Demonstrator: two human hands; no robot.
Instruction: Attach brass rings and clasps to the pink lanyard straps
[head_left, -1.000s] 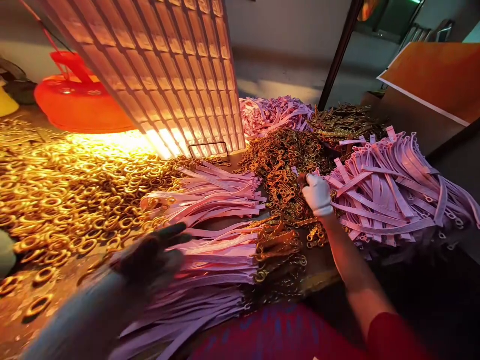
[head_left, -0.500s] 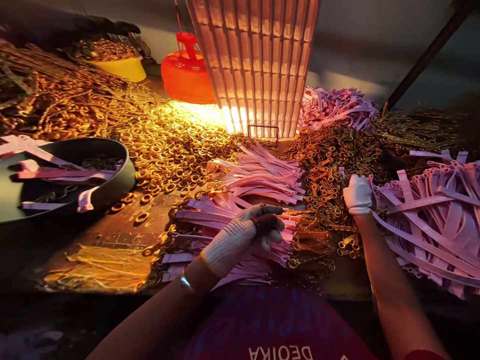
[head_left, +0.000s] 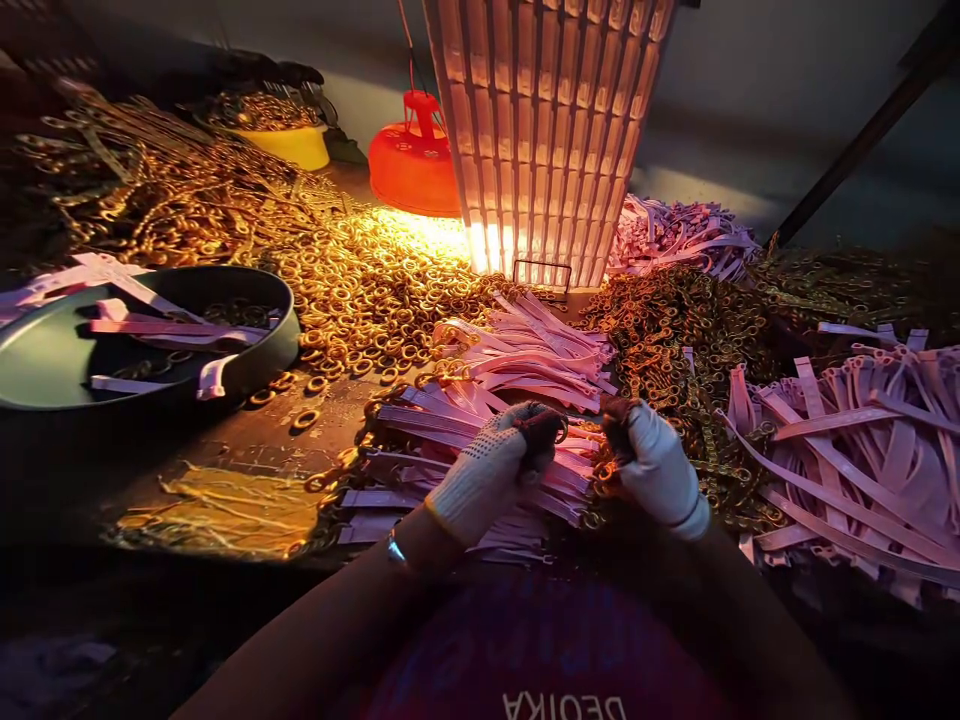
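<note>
My left hand (head_left: 487, 465), in a white dotted glove with dark fingertips, is closed over the pink strap pile (head_left: 435, 420). A small dark metal ring (head_left: 562, 429) shows at its fingertips. Close by on the right, my gloved right hand (head_left: 660, 465) is pinched shut, its dark fingertips facing the left ones. What it grips is too small and dark to make out. Brass-coloured metal clasps (head_left: 652, 330) lie heaped just behind the right hand, and several clasp ends poke out from the straps between the hands.
Gold rings (head_left: 360, 300) spread across the table beneath a red lamp (head_left: 412, 165). Beside it leans a ribbed translucent panel (head_left: 551, 140). A dark round pan (head_left: 281, 335) holds straps at left, near yellow cords (head_left: 240, 510). More pink straps (head_left: 862, 450) are piled at right.
My right hand has come from the clasp heap at right inward and down to the left hand. The left fingers have drawn together around the ring. The view has shifted slightly left.
</note>
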